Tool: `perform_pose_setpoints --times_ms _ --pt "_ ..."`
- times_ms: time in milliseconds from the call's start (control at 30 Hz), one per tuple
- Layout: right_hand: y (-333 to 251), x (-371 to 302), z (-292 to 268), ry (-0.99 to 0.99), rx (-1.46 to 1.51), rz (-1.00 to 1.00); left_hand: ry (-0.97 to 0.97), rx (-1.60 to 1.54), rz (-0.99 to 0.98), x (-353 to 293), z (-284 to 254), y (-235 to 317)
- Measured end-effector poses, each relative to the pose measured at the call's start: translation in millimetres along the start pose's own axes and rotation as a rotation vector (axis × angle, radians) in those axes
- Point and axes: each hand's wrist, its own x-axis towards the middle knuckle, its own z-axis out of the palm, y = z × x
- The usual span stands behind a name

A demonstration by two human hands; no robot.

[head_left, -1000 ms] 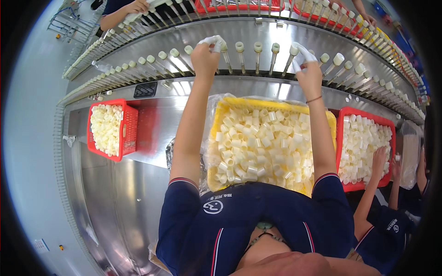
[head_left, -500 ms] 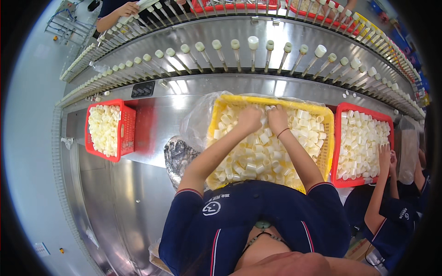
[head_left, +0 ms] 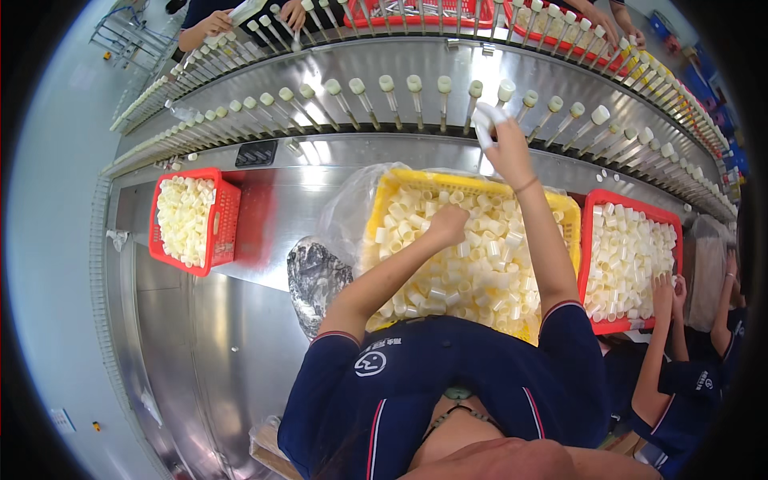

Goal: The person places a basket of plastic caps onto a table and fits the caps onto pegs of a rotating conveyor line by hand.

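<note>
1. Right hand [head_left: 506,148]: raised in the upper centre-right of the frame, fingers closed around a small white cylindrical plastic cap [head_left: 482,126], held up against the row of pins; a thin band shows at the wrist.
2. Small white cylindrical plastic cap: short, pale, tube-shaped, matt; it sits at the fingertips just below a capped pin, whether touching it cannot be told.
3. Left hand [head_left: 449,223]: lowered into the yellow basket at centre frame, fingers curled into the heap of caps; whether it has gripped any cannot be told.
4. Yellow slatted plastic basket [head_left: 566,214]: centre frame, lined with a clear plastic bag [head_left: 346,214] that spills over its left rim, filled with a loose heap of cream-white cylindrical caps [head_left: 472,276], hollow and lying at all angles.
5. Curved row of upright metal pins [head_left: 416,100]: spans the upper frame on a polished steel conveyor, most pins topped with a pale cap.
6. Red plastic basket at left [head_left: 224,220]: middle left, holding the same pale caps.
7. Red plastic basket at right [head_left: 592,264]: just beside the yellow basket, also full of caps; a neighbouring person's hands [head_left: 666,292] reach into its lower right corner.
8. Other people's hands [head_left: 292,14]: upper left edge, on the far side of the conveyor.
</note>
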Motion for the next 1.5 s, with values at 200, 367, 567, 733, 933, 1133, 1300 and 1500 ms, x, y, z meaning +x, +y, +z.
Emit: perform_pose_setpoints --times_ms 200,367,567,733,933,1133,1300,1500 --pt "-5.1 68.7 14.8 -0.033 -0.136 -0.175 0.053 -0.127 -0.069 -4.3 4.5 -6.9" --pt "2.1 85.0 28.1 -0.226 -0.35 -0.116 0.013 -0.237 -0.016 -12.6 -6.6 -7.7" --pt "13.0 90.0 -2.4 -0.279 -0.466 -0.083 0.474 -0.003 -0.021 -5.8 -41.6 -18.5" --pt "26.0 74.4 -0.4 -0.233 -0.757 -0.029 1.286 -0.359 0.168 0.4 -136.8 -4.0" --pt "28.4 29.9 -34.0 0.114 -0.519 -0.04 1.424 -0.075 0.004 27.2 -199.0 -37.6" --pt "54.2 -71.5 -25.3 0.138 -0.284 0.006 1.155 0.208 0.073 56.2 -195.7 -26.8" --pt "44.3 -113.4 22.9 -0.39 -0.459 0.205 1.029 0.391 0.168 67.1 -190.9 -10.6" --pt "68.8 -137.9 54.2 -0.459 -0.529 0.234 0.938 0.358 0.215 34.4 -115.1 19.6"
